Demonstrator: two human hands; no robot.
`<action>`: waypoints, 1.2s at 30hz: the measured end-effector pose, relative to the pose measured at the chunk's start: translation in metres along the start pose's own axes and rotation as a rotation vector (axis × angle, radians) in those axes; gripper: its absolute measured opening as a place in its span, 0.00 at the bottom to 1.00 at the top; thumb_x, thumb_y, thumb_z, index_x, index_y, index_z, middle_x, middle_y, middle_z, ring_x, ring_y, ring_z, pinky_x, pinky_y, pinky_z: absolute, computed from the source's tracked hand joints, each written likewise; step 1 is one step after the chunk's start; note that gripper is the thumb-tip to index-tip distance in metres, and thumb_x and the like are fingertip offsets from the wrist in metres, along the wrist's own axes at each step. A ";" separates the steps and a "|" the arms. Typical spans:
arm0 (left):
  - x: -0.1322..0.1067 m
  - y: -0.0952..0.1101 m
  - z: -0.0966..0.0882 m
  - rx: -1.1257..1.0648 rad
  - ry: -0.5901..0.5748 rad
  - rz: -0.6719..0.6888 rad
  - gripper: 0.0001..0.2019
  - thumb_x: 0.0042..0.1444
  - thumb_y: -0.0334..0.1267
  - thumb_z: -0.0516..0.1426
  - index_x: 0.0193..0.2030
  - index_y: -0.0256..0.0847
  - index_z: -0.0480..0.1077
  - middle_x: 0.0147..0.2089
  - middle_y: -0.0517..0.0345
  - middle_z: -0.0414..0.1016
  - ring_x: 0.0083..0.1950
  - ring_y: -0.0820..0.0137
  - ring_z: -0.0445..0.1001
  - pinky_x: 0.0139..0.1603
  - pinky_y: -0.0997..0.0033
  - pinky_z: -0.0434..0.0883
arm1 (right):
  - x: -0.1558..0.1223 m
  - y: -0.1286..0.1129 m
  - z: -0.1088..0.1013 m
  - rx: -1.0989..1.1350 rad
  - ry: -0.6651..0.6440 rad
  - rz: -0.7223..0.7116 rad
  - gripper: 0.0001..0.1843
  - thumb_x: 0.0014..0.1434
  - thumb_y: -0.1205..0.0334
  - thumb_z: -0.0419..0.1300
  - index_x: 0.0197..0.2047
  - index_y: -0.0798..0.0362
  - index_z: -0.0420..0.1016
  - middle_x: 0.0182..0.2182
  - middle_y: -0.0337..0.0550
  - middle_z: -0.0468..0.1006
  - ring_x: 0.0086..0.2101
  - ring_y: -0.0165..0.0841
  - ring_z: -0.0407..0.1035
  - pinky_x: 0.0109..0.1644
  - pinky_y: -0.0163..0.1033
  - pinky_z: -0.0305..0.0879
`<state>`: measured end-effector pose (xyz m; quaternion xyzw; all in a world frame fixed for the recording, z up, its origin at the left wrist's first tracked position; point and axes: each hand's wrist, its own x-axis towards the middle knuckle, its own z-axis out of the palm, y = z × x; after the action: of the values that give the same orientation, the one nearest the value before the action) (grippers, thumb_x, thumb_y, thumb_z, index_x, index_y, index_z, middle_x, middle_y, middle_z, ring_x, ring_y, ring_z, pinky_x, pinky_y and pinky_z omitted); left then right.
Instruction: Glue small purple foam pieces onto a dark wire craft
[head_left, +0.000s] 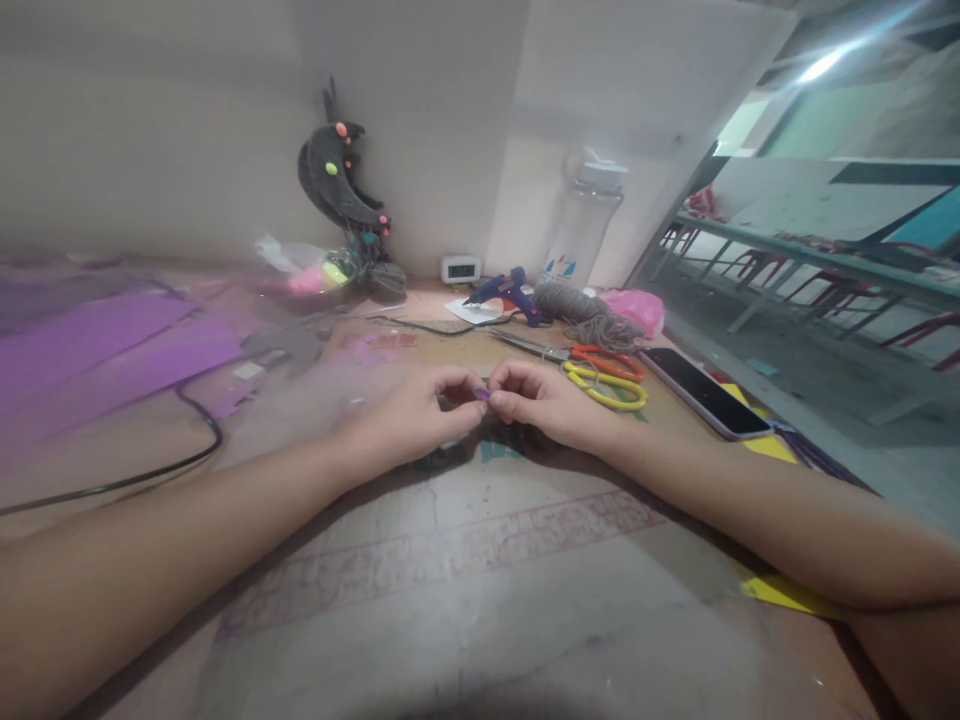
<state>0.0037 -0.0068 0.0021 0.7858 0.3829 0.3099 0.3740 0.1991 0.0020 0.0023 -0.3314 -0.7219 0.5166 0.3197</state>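
Note:
Between both hands, at the middle of the table, is a small purple piece (482, 394), perhaps felt or paper; its exact shape is too small to tell. My left hand (431, 405) pinches it from the left with thumb and forefinger. From the other side my right hand (536, 400) grips it the same way, the fingertips nearly meeting. Just beyond my right hand lie yellow-handled scissors (606, 387) and orange-handled scissors (607, 360). Larger purple sheets (161, 345) are spread at the far left, with small purple scraps near them.
A blue glue gun (510, 290) rests behind the hands, near grey yarn (574, 312) and a clear bottle (585, 225). A phone (705, 392) lies at the right edge. A black cable (202, 455) curves across the left. A dark crescent ornament (330, 180) stands against the wall.

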 end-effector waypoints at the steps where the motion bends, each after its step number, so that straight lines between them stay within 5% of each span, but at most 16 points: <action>1: 0.000 0.000 0.000 -0.004 -0.004 0.005 0.07 0.54 0.38 0.53 0.33 0.41 0.71 0.31 0.61 0.75 0.34 0.70 0.73 0.35 0.72 0.67 | 0.000 0.000 0.000 -0.004 -0.009 -0.011 0.18 0.57 0.47 0.61 0.33 0.54 0.65 0.23 0.33 0.66 0.23 0.24 0.59 0.26 0.31 0.55; 7: 0.000 0.003 0.000 0.001 -0.018 0.023 0.06 0.54 0.38 0.54 0.33 0.41 0.71 0.32 0.59 0.75 0.35 0.68 0.73 0.39 0.69 0.69 | 0.000 0.002 -0.001 -0.050 0.019 -0.011 0.20 0.60 0.45 0.57 0.29 0.54 0.65 0.20 0.32 0.62 0.21 0.24 0.56 0.24 0.31 0.50; 17: 0.003 -0.002 0.001 -0.036 -0.009 -0.022 0.11 0.57 0.44 0.55 0.32 0.39 0.71 0.30 0.59 0.74 0.31 0.71 0.70 0.31 0.73 0.65 | -0.001 0.001 -0.005 -0.208 0.204 -0.069 0.22 0.63 0.43 0.51 0.30 0.54 0.67 0.20 0.32 0.61 0.22 0.24 0.55 0.25 0.32 0.51; 23: 0.004 -0.002 0.001 -0.011 0.022 -0.054 0.11 0.56 0.45 0.55 0.32 0.39 0.72 0.28 0.60 0.73 0.29 0.72 0.68 0.30 0.73 0.63 | -0.004 -0.005 0.001 -0.237 0.207 -0.021 0.15 0.56 0.49 0.61 0.36 0.54 0.69 0.26 0.34 0.69 0.23 0.24 0.60 0.26 0.31 0.56; 36: 0.003 -0.003 0.000 -0.039 0.010 -0.012 0.09 0.56 0.43 0.58 0.37 0.41 0.74 0.34 0.59 0.76 0.34 0.70 0.71 0.35 0.72 0.66 | -0.002 -0.004 0.002 -0.184 0.264 0.016 0.15 0.58 0.50 0.59 0.33 0.54 0.67 0.20 0.31 0.65 0.20 0.23 0.57 0.23 0.30 0.53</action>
<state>0.0040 -0.0030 0.0002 0.7744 0.3834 0.3190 0.3892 0.1984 -0.0015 0.0053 -0.4301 -0.7153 0.4028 0.3757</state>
